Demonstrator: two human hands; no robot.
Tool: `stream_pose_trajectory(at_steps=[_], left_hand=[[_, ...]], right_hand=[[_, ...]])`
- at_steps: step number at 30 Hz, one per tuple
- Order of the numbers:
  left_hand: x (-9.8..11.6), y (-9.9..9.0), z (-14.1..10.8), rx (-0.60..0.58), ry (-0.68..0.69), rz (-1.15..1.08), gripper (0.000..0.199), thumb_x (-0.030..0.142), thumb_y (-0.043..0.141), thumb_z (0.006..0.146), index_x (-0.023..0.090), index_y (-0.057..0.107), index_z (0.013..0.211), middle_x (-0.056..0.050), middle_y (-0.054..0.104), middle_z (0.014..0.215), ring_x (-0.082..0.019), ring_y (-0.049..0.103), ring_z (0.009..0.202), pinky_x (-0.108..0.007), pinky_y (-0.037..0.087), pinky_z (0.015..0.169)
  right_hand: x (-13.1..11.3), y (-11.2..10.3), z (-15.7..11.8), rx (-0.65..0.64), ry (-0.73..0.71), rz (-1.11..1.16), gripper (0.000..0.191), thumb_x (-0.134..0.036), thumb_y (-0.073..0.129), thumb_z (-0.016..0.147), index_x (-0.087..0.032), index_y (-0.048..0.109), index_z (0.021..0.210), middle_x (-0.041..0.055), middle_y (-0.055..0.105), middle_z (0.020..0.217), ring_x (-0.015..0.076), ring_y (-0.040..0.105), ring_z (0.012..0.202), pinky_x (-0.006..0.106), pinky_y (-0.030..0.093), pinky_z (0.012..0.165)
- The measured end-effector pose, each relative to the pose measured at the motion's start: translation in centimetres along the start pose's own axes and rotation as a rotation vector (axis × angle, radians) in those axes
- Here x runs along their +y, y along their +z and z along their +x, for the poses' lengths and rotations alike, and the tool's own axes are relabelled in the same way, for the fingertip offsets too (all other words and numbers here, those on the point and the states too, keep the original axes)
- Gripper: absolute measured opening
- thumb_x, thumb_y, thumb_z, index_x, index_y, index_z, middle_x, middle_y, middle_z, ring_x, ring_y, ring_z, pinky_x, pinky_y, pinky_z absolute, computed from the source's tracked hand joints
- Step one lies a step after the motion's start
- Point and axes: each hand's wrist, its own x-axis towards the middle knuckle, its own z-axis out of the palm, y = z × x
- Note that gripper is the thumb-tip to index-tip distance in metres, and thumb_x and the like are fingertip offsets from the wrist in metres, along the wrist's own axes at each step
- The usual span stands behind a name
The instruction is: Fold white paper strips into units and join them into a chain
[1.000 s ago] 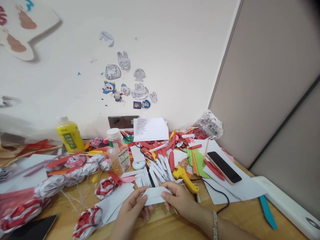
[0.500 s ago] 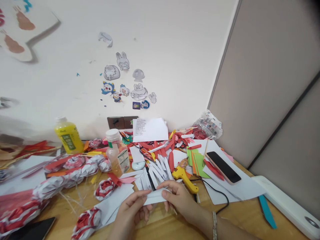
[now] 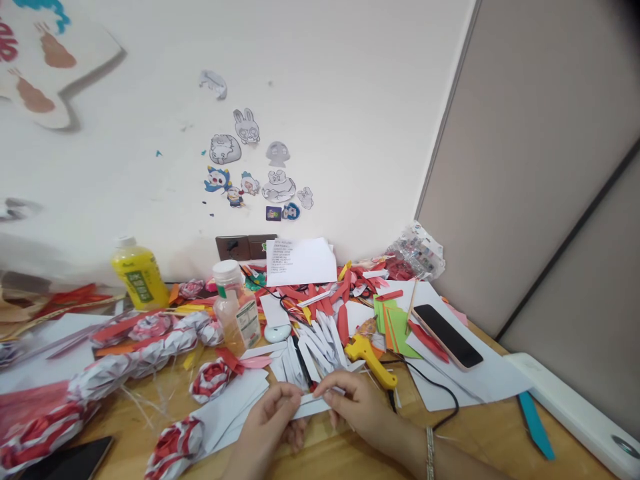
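Note:
A narrow folded strip of white paper [image 3: 314,405] is stretched between my two hands at the front of the desk. My left hand [image 3: 273,420] pinches its left end between thumb and fingers. The right end sits between the thumb and forefinger of my right hand [image 3: 350,403], which has a bracelet on its wrist. Just beyond my fingers lies a heap of folded white paper strips [image 3: 320,343]. A yellow glue gun [image 3: 371,360] rests to the right of the heap. Red-and-white paper rosettes [image 3: 210,380] lie to the left.
Behind stand a clear plastic jar [image 3: 236,313] and a yellow drink bottle [image 3: 139,275]. A phone [image 3: 447,337] lies on white sheets at right, beside green paper [image 3: 395,323]. The glue gun's black cable [image 3: 453,393] loops nearby. A long white device [image 3: 570,413] borders the right side.
The white paper between my hands now looks narrower, folded down from a wider piece. Both hands stay at nearly the same spot, and the view has tipped slightly.

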Motion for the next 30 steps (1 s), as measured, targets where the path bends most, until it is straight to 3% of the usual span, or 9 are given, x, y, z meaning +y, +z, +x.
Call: stream_pose_trajectory(at_steps=[5, 9, 13, 20, 30], left_hand=[[0.0, 0.3, -0.4, -0.026, 0.059, 0.139, 0.034, 0.046, 0.065, 0.06, 0.016, 0.054, 0.07, 0.004, 0.06, 0.043, -0.009, 0.051, 0.033, -0.018, 0.039, 0.037], [0.0, 0.5, -0.6, -0.028, 0.081, 0.171, 0.034, 0.048, 0.062, 0.062, 0.016, 0.053, 0.071, 0.004, 0.06, 0.046, -0.009, 0.051, 0.036, -0.019, 0.038, 0.038], [0.1, 0.6, -0.7, -0.026, 0.07, 0.164, 0.031, 0.046, 0.061, 0.065, 0.017, 0.051, 0.069, 0.005, 0.059, 0.046, -0.01, 0.052, 0.038, -0.02, 0.038, 0.04], [0.6, 0.9, -1.0, -0.055, 0.075, 0.211, 0.031, 0.047, 0.059, 0.066, 0.016, 0.054, 0.068, 0.003, 0.059, 0.048, -0.011, 0.052, 0.038, -0.021, 0.038, 0.041], [0.5, 1.1, -1.3, -0.011, 0.095, 0.284, 0.024, 0.04, 0.061, 0.067, 0.016, 0.055, 0.069, 0.005, 0.056, 0.045, -0.01, 0.049, 0.038, -0.02, 0.038, 0.041]], right_hand=[[-0.7, -0.1, -0.3, -0.039, -0.113, -0.081, 0.023, -0.035, 0.048, 0.081, -0.017, 0.058, 0.092, 0.0016, 0.056, 0.077, 0.0133, 0.055, 0.067, 0.022, 0.042, 0.061], [-1.2, -0.2, -0.1, -0.006, -0.094, -0.176, 0.026, -0.035, 0.043, 0.084, -0.015, 0.061, 0.086, 0.0016, 0.057, 0.069, 0.013, 0.055, 0.063, 0.022, 0.042, 0.059], [-1.3, 0.0, 0.1, 0.012, -0.046, -0.216, 0.019, -0.028, 0.049, 0.081, -0.015, 0.063, 0.084, 0.0032, 0.062, 0.074, 0.0137, 0.057, 0.066, 0.021, 0.043, 0.059], [-1.1, 0.1, 0.1, 0.004, 0.015, -0.128, 0.016, -0.024, 0.051, 0.079, -0.015, 0.063, 0.084, 0.0027, 0.063, 0.074, 0.0136, 0.06, 0.063, 0.022, 0.046, 0.06], [-0.9, 0.2, 0.0, 0.004, 0.03, -0.118, 0.016, -0.025, 0.051, 0.079, -0.016, 0.063, 0.086, 0.0031, 0.063, 0.079, 0.0143, 0.06, 0.066, 0.024, 0.047, 0.061]])
